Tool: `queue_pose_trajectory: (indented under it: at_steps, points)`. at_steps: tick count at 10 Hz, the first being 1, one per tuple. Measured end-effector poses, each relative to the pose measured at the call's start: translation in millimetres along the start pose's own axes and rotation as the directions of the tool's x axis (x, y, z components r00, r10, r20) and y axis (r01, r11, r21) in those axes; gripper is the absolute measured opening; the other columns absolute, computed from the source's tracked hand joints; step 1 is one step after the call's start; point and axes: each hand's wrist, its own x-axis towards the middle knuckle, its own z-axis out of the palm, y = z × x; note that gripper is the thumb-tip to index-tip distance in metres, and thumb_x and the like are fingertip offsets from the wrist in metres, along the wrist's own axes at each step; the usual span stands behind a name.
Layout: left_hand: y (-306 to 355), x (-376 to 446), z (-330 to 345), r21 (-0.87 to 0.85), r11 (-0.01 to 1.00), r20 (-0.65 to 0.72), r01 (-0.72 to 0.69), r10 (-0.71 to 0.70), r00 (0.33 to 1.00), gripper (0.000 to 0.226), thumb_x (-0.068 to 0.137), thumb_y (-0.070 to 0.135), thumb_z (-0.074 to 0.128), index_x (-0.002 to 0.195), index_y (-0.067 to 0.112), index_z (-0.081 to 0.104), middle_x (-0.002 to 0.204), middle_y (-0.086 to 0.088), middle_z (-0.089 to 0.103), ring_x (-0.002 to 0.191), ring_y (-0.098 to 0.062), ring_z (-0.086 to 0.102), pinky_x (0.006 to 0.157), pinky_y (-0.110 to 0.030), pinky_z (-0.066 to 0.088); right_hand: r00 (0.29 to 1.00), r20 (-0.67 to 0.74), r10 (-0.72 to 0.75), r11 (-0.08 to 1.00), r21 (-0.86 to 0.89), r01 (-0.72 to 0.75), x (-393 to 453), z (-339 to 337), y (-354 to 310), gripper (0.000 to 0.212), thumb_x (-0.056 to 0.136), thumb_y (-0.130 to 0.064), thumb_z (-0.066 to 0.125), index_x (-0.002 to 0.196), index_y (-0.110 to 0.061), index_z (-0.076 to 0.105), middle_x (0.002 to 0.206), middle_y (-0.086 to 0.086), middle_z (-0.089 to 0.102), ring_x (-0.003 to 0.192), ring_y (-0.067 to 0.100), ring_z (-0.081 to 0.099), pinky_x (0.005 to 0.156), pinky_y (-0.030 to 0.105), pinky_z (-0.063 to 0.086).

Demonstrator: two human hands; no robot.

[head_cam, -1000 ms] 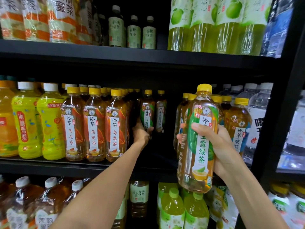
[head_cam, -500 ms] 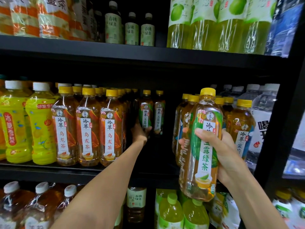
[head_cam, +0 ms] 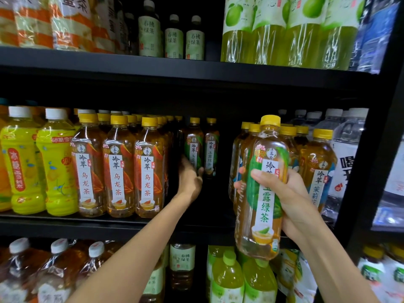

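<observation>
oolong bottles [head_cam: 148, 171] mid-shelf left | water bottles [head_cam: 347, 160] right | green-fruit bottles [head_cam: 284, 40] above

Left hand [head_cam: 189, 182] reaches forward, fingers curled; right hand [head_cam: 291, 206] raised, gripping.

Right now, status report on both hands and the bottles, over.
Left hand gripping rear green bottle deep on middle shelf. Right hand holding matching bottle out front. Oolong row close beside left hand.

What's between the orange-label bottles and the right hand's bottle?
Head view: a dark gap where the left hand grips a green-label bottle at the back.
</observation>
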Motion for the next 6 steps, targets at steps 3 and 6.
queue_pose_trajectory:
  at_steps: [3, 6]
  points:
    - [-56.5, -113.4, -81.6, 0.465, 0.52, 0.276, -0.716, 0.684, 0.676, 0.051, 0.089, 0.041, 0.037, 0.131, 0.013, 0.044, 0.127, -0.007, 0.058, 0.113, -0.018, 0.056, 0.094, -0.026, 0.046, 0.996, -0.055, -0.066, 0.995, -0.079, 0.061, 31.7, 38.0, 9.2, 0.053, 0.066, -0.024, 0.078, 0.112, -0.01, 0.056, 0.103, 0.012, 0.07, 0.089, 0.027, 0.07, 0.079, 0.044, 0.056]
    - [-83.2, -111.1, -90.9, 0.486, 0.241, 0.496, -0.84, 0.715, 0.492, 0.048, 0.094, 0.034, 0.033, 0.135, 0.012, 0.041, 0.129, -0.014, 0.057, 0.115, -0.023, 0.057, 0.098, -0.035, 0.046, 0.992, -0.105, -0.077, 0.965, -0.257, 0.048, 79.7, 66.0, 46.8, 0.053, 0.071, -0.02, 0.08, 0.114, -0.019, 0.049, 0.107, 0.001, 0.064, 0.096, 0.015, 0.065, 0.087, 0.038, 0.055]
